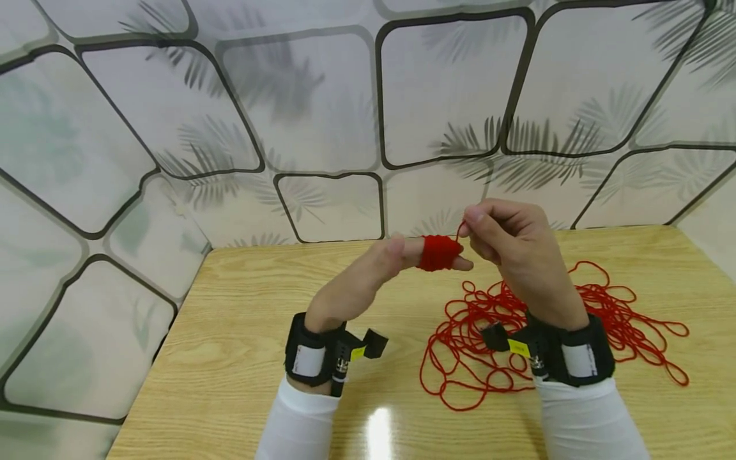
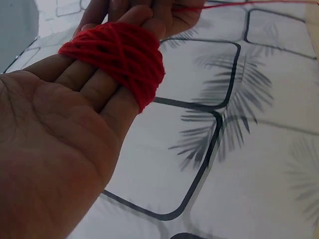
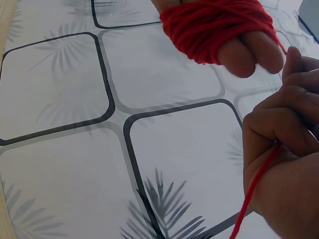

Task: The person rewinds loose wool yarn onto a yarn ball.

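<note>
Red yarn is wound in a thick band round the fingers of my left hand, which stretches sideways above the table. In the left wrist view, the wraps cross over one another on straight fingers, with the palm facing the camera. Just right of those fingertips, my right hand pinches the strand that runs from the band. From the curled right fingers, the yarn's tail trails downward in the right wrist view. A loose, tangled heap of the same yarn lies on the table beneath the right hand.
The wooden table has its back edge against a pale wall covering with dark outlines and leaf shapes. A strapped-on camera sits at the left wrist and another camera at the right. Yarn loops spread toward the table's right side.
</note>
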The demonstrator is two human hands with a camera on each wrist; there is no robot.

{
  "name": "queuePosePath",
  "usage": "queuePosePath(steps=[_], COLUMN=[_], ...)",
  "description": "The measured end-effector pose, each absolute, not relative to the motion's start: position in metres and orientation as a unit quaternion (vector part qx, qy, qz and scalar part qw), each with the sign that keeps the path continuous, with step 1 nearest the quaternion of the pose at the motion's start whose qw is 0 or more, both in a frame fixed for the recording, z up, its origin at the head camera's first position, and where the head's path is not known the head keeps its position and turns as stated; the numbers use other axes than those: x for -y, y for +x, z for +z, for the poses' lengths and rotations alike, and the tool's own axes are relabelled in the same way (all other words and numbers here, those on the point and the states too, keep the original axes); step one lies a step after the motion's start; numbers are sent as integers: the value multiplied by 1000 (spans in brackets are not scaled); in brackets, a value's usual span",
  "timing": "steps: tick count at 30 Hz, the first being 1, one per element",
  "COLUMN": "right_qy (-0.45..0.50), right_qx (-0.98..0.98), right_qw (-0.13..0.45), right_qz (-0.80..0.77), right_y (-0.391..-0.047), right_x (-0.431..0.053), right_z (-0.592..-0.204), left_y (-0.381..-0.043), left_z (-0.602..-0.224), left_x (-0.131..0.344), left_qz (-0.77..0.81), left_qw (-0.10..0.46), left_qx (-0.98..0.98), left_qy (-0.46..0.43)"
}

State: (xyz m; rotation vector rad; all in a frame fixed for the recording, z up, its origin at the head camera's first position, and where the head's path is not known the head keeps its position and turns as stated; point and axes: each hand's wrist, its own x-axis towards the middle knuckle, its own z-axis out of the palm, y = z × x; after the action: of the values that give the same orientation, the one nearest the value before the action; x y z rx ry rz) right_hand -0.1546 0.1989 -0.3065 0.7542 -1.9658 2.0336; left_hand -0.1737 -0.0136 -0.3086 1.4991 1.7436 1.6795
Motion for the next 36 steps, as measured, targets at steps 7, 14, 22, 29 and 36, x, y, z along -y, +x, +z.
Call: queuePosePath(steps=[7, 14, 22, 29, 36], right_qy=[285, 264, 232, 244, 286], right_qx=[622, 587, 609, 651, 722], right_qw=[103, 77, 77, 59, 49], right_qz=[722, 761, 755, 717, 628], right_y=[-155, -161, -169, -170, -168], right_x=[-195, -190, -172, -161, -155], right_z=[-307, -317, -327, -331, -332], left_y=[-177, -179, -177, -175, -178], left_z=[-312, -322, -319, -313, -310], left_x=[6, -2, -9, -4, -1], left_qz=[671, 743, 817, 868, 904], left_qw=[262, 271, 226, 144, 84], left_qx=[-411, -292, -222, -178, -129], left_qy=[559, 538, 481, 441, 399])
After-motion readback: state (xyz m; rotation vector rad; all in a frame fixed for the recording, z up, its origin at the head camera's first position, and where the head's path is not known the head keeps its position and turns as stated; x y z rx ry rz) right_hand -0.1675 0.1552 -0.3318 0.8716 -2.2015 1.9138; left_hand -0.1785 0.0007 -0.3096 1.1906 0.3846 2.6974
